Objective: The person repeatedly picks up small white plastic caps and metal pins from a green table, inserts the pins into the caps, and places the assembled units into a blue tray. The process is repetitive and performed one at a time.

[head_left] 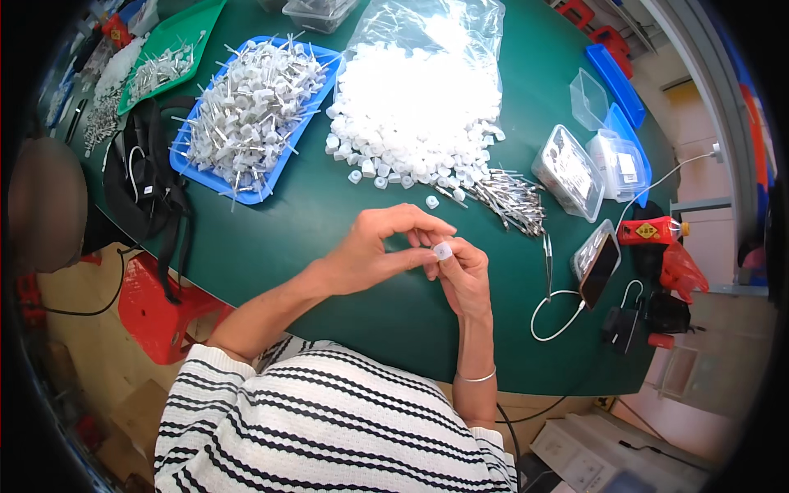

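Just on the near side of the heap of white caps (pixel 411 115), a single small cap (pixel 443 251) sits between the two hands. It is whitish, somewhat translucent and blocky, with a greyish spot in its face. The left hand (pixel 382 246) has its thumb and index finger bent around the cap's left side; whether they grip it I cannot tell. The right hand (pixel 467 279) has thumb and fingers closed on the cap in a pinch.

The table (pixel 288 230) under the heap is dark green. Far to the heap's left, a red stool (pixel 152 308) stands on the floor; then come a black bag (pixel 148 181), a green tray (pixel 209 16) and, nearest the heap, a blue tray (pixel 182 168) piled with whitish pieces on metal pins. Touching the heap's near right edge is a cluster of metal pins (pixel 514 201). Further right lie tweezers (pixel 548 267), a clear box (pixel 569 172) and a phone (pixel 600 267) joined to a white cable (pixel 538 316).

Well right of the heap, a lidded clear container (pixel 612 164) carries a pale label, too small to read; beyond it, a red bottle (pixel 653 232) bears a yellow-and-black label.
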`<state>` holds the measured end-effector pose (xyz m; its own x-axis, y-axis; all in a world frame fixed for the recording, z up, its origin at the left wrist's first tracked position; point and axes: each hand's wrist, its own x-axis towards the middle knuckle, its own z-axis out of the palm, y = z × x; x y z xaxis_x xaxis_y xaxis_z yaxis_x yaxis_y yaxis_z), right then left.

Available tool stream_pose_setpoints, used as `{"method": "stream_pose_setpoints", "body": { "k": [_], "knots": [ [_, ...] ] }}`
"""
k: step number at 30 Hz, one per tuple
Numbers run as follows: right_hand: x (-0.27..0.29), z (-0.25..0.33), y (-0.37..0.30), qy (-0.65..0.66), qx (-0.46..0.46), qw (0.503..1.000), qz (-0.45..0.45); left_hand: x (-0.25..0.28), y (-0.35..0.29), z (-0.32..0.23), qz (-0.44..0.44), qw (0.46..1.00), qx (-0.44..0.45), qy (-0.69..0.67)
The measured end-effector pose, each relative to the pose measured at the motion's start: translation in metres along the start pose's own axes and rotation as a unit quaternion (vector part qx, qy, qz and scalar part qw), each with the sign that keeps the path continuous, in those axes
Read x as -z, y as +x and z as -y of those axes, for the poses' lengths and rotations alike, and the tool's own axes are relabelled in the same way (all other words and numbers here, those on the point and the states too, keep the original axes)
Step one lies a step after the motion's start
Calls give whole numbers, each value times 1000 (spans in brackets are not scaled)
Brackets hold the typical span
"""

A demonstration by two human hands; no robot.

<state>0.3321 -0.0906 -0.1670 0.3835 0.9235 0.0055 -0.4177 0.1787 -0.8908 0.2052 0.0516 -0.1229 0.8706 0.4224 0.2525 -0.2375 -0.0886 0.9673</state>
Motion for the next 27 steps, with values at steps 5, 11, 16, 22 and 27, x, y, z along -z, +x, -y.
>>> {"method": "stream_pose_setpoints", "body": {
  "k": [5, 11, 16, 22, 27],
  "knots": [
    [2, 1, -1, 30, -27, 999, 30, 11, 6, -4, 69, 995, -48, 48],
    [1, 2, -2, 37, -42, 997, 54, 18, 12, -15, 109, 984, -59, 127],
    [1, 0, -2, 42, -55, 996, 57, 20, 17, -16, 113, 967, -128, 187],
    [3, -1, -5, 37, -66, 995, 72, 20, 22, -22, 170, 976, -19, 138],
    [4, -1, -5, 32, -80, 993, 84, 24, 28, -25, 222, 966, 76, 114]
  ]
}}
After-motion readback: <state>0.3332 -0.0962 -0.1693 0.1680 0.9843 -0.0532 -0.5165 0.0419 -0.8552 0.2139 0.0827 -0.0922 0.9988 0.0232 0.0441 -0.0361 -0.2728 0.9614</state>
